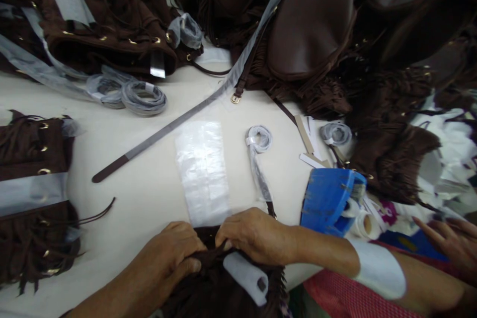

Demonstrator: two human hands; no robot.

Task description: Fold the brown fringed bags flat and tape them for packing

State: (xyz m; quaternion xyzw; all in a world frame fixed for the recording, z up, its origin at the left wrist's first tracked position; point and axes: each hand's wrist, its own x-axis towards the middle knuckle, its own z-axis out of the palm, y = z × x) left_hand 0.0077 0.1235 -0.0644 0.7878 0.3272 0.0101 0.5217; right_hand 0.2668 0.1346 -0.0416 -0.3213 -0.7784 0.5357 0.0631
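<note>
Right hand [257, 236] on cut-off bag [208, 292]

We hold our left grip [174, 252] just beside our right grip [257, 234], both closed with curled fingers [197, 243]. Our left thumb [189, 266] lies below its grip's fingers. Our left forearm [115, 288] slopes down leftward from its grip; our right forearm [324, 251] stretches rightward from the other.

So it's one head-worn cam, facing forward and steeply down over a smooth off-white tabletop [149, 189]. Pretty close too: the bare left hand [169, 253] and bare right hand [257, 236] sit bottom centre, with a round-bottomed dark brown leather bag [311, 27] farther off, top right of centre.
</note>
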